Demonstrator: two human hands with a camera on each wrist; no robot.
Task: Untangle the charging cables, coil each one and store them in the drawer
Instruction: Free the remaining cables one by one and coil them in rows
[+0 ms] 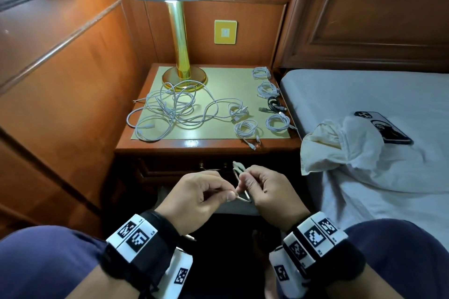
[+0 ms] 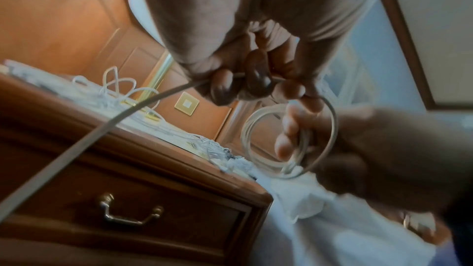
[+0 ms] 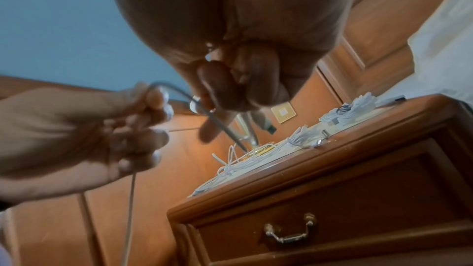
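Observation:
My two hands work one white cable in front of the nightstand (image 1: 206,144). The right hand (image 1: 245,178) grips a small coil of it (image 2: 245,135), and its plug end (image 1: 237,166) sticks up above the fingers. The left hand (image 1: 229,195) pinches the loose strand (image 2: 102,128), which trails down to the left. On the mat lies a tangle of white cables (image 1: 175,109). Several coiled cables sit along the mat's right side, white ones (image 1: 278,122) and a black one (image 1: 274,104). The drawer (image 3: 358,199) is closed, its brass handle (image 3: 289,232) hanging down.
A gold lamp (image 1: 179,56) stands at the back of the nightstand, its shade overhead. A bed (image 1: 364,94) to the right carries a phone (image 1: 384,126) and a crumpled white cloth (image 1: 340,145). Wood panelling (image 1: 60,80) closes in the left side. My knees frame the bottom.

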